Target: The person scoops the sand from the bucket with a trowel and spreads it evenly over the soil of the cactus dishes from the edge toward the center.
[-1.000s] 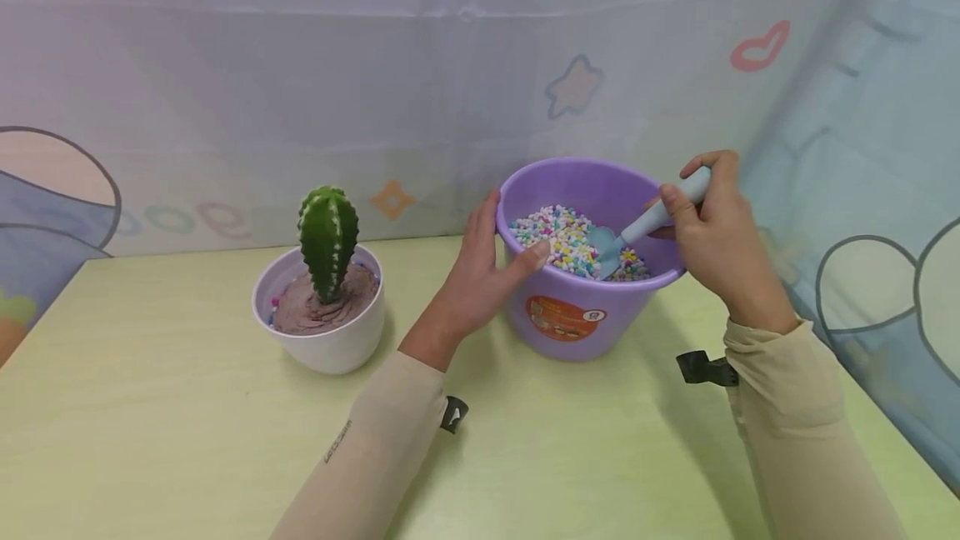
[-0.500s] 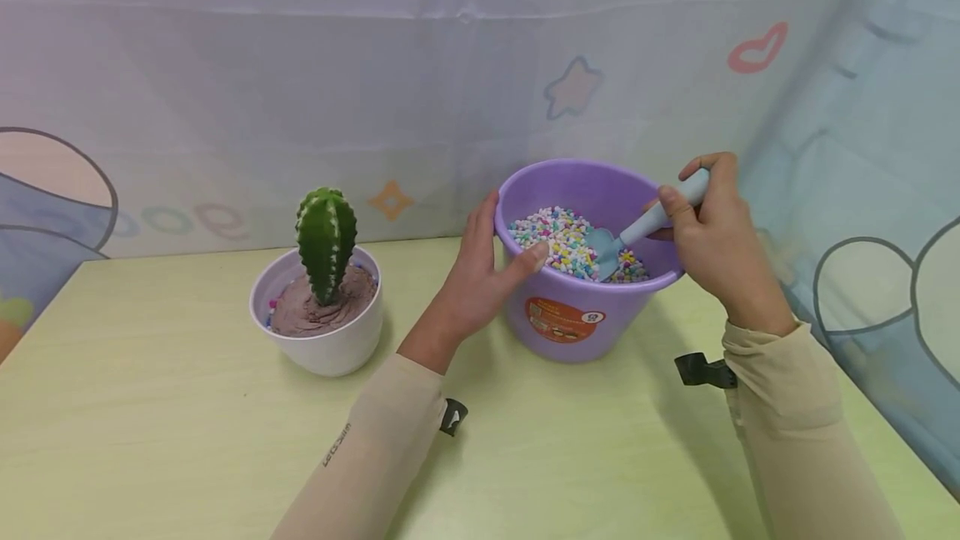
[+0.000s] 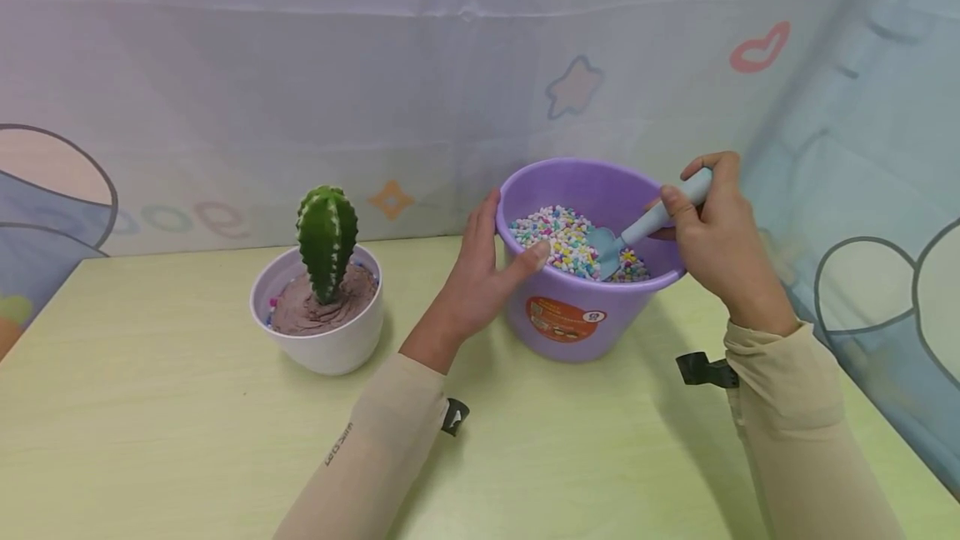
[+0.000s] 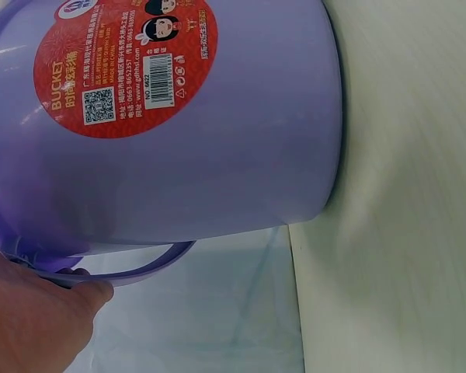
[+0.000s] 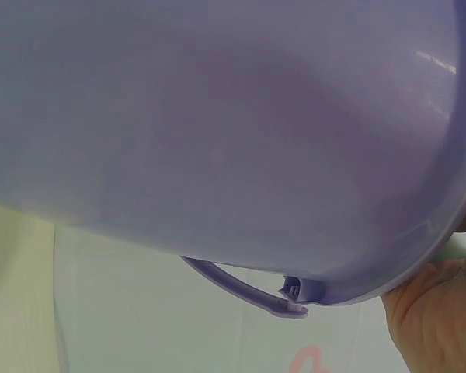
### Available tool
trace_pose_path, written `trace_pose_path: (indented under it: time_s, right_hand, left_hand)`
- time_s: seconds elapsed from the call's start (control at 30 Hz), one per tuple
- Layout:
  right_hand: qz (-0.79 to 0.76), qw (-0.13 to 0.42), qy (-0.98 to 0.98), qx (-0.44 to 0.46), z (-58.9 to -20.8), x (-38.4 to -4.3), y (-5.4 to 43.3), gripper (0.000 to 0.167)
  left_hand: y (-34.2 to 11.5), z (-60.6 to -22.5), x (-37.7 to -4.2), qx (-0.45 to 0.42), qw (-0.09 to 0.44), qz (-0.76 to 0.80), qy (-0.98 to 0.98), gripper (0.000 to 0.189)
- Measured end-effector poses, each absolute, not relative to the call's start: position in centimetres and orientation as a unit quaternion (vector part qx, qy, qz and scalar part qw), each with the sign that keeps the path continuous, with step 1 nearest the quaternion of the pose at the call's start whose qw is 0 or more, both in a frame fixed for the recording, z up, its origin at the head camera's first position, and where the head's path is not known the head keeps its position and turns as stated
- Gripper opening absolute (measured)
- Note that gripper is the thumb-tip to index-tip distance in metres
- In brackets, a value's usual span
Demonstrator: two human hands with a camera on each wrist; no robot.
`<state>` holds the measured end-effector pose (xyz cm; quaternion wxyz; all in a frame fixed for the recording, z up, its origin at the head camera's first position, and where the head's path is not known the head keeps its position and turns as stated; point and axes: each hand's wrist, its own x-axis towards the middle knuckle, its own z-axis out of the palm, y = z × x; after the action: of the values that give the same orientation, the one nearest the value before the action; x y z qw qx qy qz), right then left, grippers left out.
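A purple bucket (image 3: pixel 626 307) with a red-orange label stands on the table, partly filled with small multicoloured beads (image 3: pixel 555 236). My left hand (image 3: pixel 480 282) grips its left rim, thumb hooked over the edge and fingers along the outside. In the left wrist view those fingers lie by the bucket's handle (image 4: pixel 147 269), which hangs down. A light blue toy shovel (image 3: pixel 647 222) leans over the right rim, its scalloped blade among the beads. My right hand (image 3: pixel 716 240) holds the shovel by its handle. In the right wrist view the bucket wall (image 5: pixel 217 132) hides the shovel.
Left of the bucket, a white pot (image 3: pixel 330 352) holds a green cactus (image 3: pixel 327 244) set in brownish-mauve clay. A patterned cloth (image 3: pixel 262 90) hangs right behind the pale yellow-green table (image 3: pixel 187 440), and another sheet (image 3: pixel 892 182) closes off the right side.
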<state>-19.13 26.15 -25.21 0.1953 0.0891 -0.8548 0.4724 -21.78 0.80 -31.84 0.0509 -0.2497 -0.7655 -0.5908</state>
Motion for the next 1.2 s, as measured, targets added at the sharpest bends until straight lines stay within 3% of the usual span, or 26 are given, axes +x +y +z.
trace_pose_path:
  time_s: [1.2]
  right_hand:
    - [0.467,0.193,-0.858,0.086,-25.12,-19.03,26.21,0.025]
  left_hand:
    - [0.88,-31.91,-21.80,-0.247,0.047,-0.594,-0.764,0.095]
